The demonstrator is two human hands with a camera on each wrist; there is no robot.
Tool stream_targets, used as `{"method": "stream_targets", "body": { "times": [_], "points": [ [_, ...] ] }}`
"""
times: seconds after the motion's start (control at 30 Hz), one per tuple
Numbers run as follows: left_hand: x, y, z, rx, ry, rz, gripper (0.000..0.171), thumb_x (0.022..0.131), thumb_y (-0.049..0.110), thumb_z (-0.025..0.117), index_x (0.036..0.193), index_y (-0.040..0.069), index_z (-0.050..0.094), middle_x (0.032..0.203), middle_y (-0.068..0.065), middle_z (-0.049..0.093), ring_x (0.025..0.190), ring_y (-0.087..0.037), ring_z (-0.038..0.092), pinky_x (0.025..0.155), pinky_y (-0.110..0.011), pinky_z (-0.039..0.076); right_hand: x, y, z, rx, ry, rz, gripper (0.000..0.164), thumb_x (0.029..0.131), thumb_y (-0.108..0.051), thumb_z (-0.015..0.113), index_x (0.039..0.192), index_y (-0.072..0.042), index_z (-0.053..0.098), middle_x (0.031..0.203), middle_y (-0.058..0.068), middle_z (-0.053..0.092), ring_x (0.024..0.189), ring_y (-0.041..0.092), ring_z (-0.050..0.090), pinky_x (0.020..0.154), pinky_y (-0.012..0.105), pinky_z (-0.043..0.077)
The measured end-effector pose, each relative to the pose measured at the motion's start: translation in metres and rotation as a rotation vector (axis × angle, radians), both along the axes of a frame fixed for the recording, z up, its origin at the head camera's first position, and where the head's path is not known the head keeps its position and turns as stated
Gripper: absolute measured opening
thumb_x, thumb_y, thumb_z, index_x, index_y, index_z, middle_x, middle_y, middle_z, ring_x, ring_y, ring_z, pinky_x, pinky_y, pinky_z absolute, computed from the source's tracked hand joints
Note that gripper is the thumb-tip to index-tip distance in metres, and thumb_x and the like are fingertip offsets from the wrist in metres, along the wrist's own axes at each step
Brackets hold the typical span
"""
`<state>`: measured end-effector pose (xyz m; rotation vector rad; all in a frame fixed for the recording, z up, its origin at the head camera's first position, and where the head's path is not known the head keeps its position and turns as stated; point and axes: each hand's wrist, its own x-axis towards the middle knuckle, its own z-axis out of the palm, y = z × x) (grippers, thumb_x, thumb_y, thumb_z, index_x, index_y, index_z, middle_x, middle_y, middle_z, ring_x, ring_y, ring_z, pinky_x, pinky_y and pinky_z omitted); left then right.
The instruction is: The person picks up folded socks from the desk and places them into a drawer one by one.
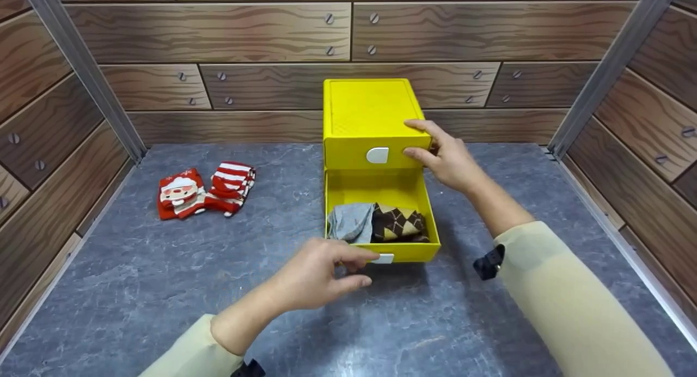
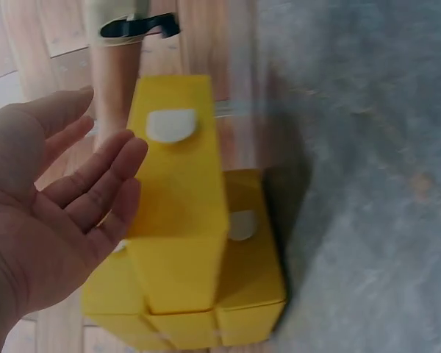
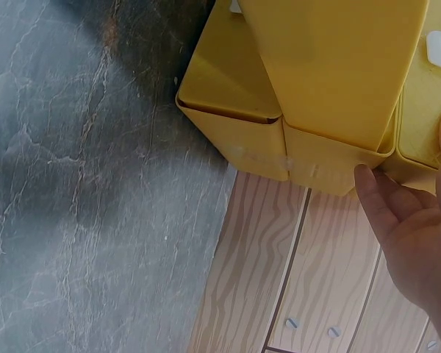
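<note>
Holding the left hand (image 1: 318, 273) relaxed at the white handle (image 1: 385, 259) of the open lower drawer (image 1: 414, 253), nearer its front than the right hand (image 1: 452, 159); clasping the yellow cabinet (image 1: 370, 107) with the latter; facing the drawer lengthwise, straight ahead.

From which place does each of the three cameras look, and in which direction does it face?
Head: on the head, facing forward and down at a yellow plastic drawer unit; left hand, right hand, pale sleeves show.
Left wrist: on the left wrist, facing the unit; left hand and right forearm show.
Right wrist: on the right wrist, facing the unit and brown wood-patterned wall; right hand shows.
Head and left wrist share the left hand.
</note>
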<state>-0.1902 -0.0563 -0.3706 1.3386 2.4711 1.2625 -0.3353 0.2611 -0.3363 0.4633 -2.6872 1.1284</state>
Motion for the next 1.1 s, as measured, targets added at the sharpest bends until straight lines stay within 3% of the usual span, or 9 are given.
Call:
{"method": "stream_targets", "body": {
  "times": [0.17, 0.43, 0.7, 0.9, 1.1],
  "points": [
    [0.003, 0.006, -0.013, -0.014, -0.078, 0.053, 0.039, 0.098, 0.016, 0.080, 0.136, 0.008, 0.073, 0.111, -0.005, 0.078, 0.096, -0.011, 0.073, 0.085, -0.030, 0.061, 0.001, 0.000, 0.000, 0.000, -0.001, -0.016, 0.058, 0.104, -0.044, 0.067, 0.158, -0.037, 0.048, 0.116, 0.016, 0.072, 0.089, 0.026, 0.063, 0.078, 0.041, 0.052],
    [-0.001, 0.019, -0.031, 0.001, -0.078, 0.098, 0.046, 0.097, 0.015, 0.080, 0.142, 0.010, 0.068, 0.128, -0.009, 0.074, 0.104, -0.014, 0.073, 0.093, -0.030, 0.059, -0.001, -0.001, -0.001, 0.001, 0.007, -0.006, 0.058, 0.104, -0.044, 0.067, 0.158, -0.037, 0.048, 0.111, 0.018, 0.072, 0.084, 0.026, 0.061, 0.076, 0.041, 0.051],
    [-0.004, 0.033, -0.038, 0.113, -0.120, 0.163, 0.035, 0.097, 0.005, 0.077, 0.132, 0.010, 0.075, 0.120, -0.007, 0.077, 0.094, -0.010, 0.075, 0.084, -0.024, 0.059, 0.001, -0.001, 0.001, -0.013, -0.004, -0.005, 0.058, 0.105, -0.042, 0.066, 0.159, -0.036, 0.047, 0.126, 0.018, 0.069, 0.097, 0.027, 0.066, 0.080, 0.041, 0.054],
    [-0.005, 0.042, -0.041, 0.165, -0.054, 0.266, 0.027, 0.096, -0.001, 0.075, 0.119, 0.011, 0.082, 0.115, -0.004, 0.079, 0.099, -0.013, 0.076, 0.085, -0.022, 0.058, 0.001, -0.002, 0.001, -0.009, -0.009, -0.017, 0.057, 0.105, -0.041, 0.066, 0.158, -0.038, 0.047, 0.122, 0.016, 0.070, 0.093, 0.027, 0.064, 0.079, 0.041, 0.053],
    [-0.007, 0.046, -0.042, 0.178, -0.003, 0.316, 0.025, 0.095, -0.001, 0.075, 0.113, 0.013, 0.084, 0.111, -0.002, 0.080, 0.099, -0.014, 0.076, 0.084, -0.021, 0.058, 0.001, -0.002, 0.000, -0.002, -0.013, -0.011, 0.058, 0.105, -0.042, 0.065, 0.159, -0.036, 0.046, 0.127, 0.018, 0.069, 0.098, 0.028, 0.066, 0.082, 0.042, 0.055]
  ]
}}
